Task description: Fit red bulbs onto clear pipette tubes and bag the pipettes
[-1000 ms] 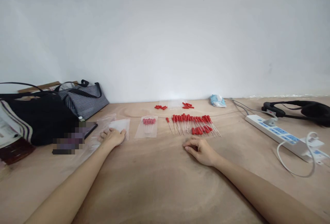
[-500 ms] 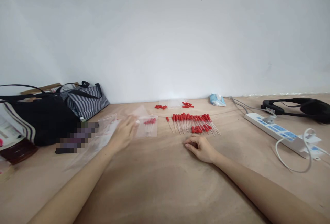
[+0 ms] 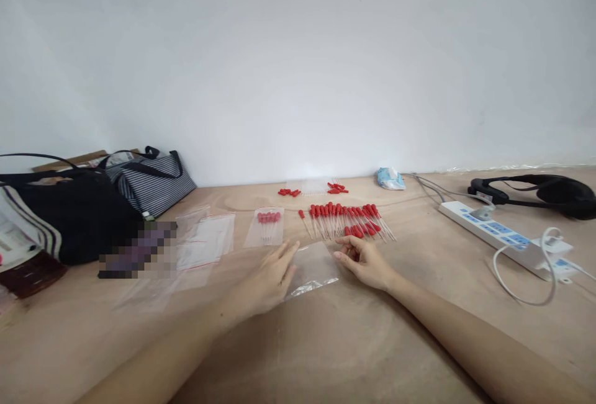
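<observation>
A clear plastic bag (image 3: 313, 269) lies flat on the table between my two hands. My left hand (image 3: 272, 275) rests along its left edge, fingers stretched out. At the bag's right corner is my right hand (image 3: 366, 261), its fingers loosely curled and its thumb apart from the forefinger. Just beyond my hands lies a row of droppers (image 3: 344, 213) with red bulbs and thin pale stems. To their left, a clear bag (image 3: 251, 236) holds several more droppers (image 3: 269, 218). More flat clear bags (image 3: 205, 239) are stacked farther left.
Loose red bulbs (image 3: 289, 192) and pale stems (image 3: 314, 187) lie near the wall. A blue-and-white packet (image 3: 390, 179), a power strip (image 3: 500, 230) with cables and a black headset (image 3: 535, 196) are on the right. A black bag (image 3: 88, 215) and a striped bag (image 3: 156, 180) stand left.
My left hand has moved right from the bag stack, bringing a clear bag to the table in front of my right hand. My right hand has barely shifted.
</observation>
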{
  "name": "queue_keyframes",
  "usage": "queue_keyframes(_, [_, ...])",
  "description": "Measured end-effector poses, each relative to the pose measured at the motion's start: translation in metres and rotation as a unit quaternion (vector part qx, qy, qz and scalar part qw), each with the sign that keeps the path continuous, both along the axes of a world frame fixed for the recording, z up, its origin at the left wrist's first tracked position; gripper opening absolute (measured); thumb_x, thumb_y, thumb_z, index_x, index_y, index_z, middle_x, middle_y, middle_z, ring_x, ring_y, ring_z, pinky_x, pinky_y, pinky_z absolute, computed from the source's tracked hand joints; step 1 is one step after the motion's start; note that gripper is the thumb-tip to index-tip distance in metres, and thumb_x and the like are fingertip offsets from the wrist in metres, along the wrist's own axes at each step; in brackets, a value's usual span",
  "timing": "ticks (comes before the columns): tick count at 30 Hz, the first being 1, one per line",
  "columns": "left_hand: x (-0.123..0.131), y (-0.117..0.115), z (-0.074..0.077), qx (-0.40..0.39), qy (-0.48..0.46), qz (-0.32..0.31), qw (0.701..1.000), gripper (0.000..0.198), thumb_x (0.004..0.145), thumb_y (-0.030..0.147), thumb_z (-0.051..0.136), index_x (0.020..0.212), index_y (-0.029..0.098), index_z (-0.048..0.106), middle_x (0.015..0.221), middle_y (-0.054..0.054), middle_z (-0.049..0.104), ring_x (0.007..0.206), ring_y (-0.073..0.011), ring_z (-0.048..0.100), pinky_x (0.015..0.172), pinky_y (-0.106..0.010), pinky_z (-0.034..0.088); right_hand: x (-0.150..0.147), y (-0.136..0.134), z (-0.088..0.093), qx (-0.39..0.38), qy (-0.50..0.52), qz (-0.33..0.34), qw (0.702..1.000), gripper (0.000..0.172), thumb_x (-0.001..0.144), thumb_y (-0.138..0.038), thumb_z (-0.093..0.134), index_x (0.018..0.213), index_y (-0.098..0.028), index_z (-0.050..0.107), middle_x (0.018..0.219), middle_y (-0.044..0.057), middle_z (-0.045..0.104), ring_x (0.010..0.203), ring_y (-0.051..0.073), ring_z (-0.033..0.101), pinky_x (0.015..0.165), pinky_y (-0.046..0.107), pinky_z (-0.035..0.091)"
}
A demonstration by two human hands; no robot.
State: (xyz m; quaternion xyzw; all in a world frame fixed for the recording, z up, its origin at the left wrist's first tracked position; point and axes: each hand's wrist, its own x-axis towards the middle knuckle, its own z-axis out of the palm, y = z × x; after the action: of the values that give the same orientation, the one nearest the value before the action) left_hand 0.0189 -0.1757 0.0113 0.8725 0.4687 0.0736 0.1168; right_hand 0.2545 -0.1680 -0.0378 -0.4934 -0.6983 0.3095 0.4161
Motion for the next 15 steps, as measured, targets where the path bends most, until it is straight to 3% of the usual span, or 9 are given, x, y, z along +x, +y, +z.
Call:
queue_keyframes(3, [-0.018, 0.014, 0.010, 0.017, 0.044, -0.136, 0.990, 0.038, 0.088, 0.021, 0.029, 0.122, 0.029, 0.044, 0.140, 0.002, 0.026, 0.126, -0.0189, 0.027, 0.102, -0.036, 0.027, 0.002, 0.002, 0.000, 0.012, -0.028, -0.012, 0.999, 0.029, 0.076, -0.034, 0.051, 0.096, -0.014, 0.058, 0.064, 0.000, 0.055, 0.052, 0.009, 0.045, 0.050, 0.022, 0.039])
queue_keyframes(5, [-0.026, 0.016, 0.008, 0.006, 0.068, -0.171, 0.983, 0.036, 0.090, 0.024, 0.029, 0.121, 0.030, 0.046, 0.135, 0.002, 0.035, 0.123, -0.0171, 0.033, 0.101, -0.034, 0.029, 0.002, 0.002, 0.000, 0.013, -0.044, -0.006, 0.999, 0.026, 0.076, -0.032, 0.051, 0.094, -0.014, 0.059, 0.062, 0.000, 0.054, 0.051, 0.009, 0.045, 0.049, 0.021, 0.039])
queue_keyframes(9, [-0.022, -0.005, -0.002, 0.047, 0.076, -0.113, 0.990, 0.035, 0.089, 0.034, 0.032, 0.117, 0.021, 0.049, 0.123, -0.007, 0.051, 0.110, -0.0223, 0.048, 0.092, -0.036, 0.039, 0.000, 0.002, -0.001, 0.015, -0.062, 0.007, 0.998, 0.023, 0.076, -0.028, 0.051, 0.093, -0.015, 0.060, 0.063, 0.000, 0.053, 0.052, 0.009, 0.046, 0.050, 0.021, 0.038])
queue_keyframes(12, [-0.012, -0.020, 0.001, 0.062, 0.109, -0.035, 0.992, 0.031, 0.088, 0.026, 0.034, 0.106, 0.017, 0.057, 0.085, -0.009, 0.066, 0.078, -0.0229, 0.062, 0.071, -0.035, 0.048, 0.001, 0.002, -0.002, 0.025, -0.070, 0.002, 0.997, 0.022, 0.076, -0.027, 0.051, 0.091, -0.015, 0.060, 0.063, 0.000, 0.054, 0.053, 0.010, 0.047, 0.051, 0.022, 0.039])
queue_keyframes(14, [-0.010, -0.017, 0.009, 0.056, 0.121, -0.058, 0.989, 0.031, 0.082, 0.014, 0.037, 0.105, 0.018, 0.057, 0.084, -0.008, 0.066, 0.076, -0.0220, 0.063, 0.069, -0.034, 0.048, 0.001, 0.002, -0.002, 0.032, -0.075, 0.001, 0.997, 0.021, 0.076, -0.027, 0.050, 0.090, -0.015, 0.060, 0.063, 0.001, 0.055, 0.053, 0.010, 0.047, 0.052, 0.022, 0.040])
queue_keyframes(15, [-0.010, -0.013, 0.013, 0.051, 0.114, -0.109, 0.986, 0.037, 0.077, 0.007, 0.039, 0.107, 0.020, 0.056, 0.096, -0.007, 0.064, 0.085, -0.0220, 0.061, 0.074, -0.034, 0.047, 0.002, 0.002, -0.002, 0.035, -0.077, 0.002, 0.996, 0.021, 0.076, -0.027, 0.050, 0.090, -0.015, 0.060, 0.063, 0.001, 0.055, 0.053, 0.010, 0.047, 0.052, 0.022, 0.040])
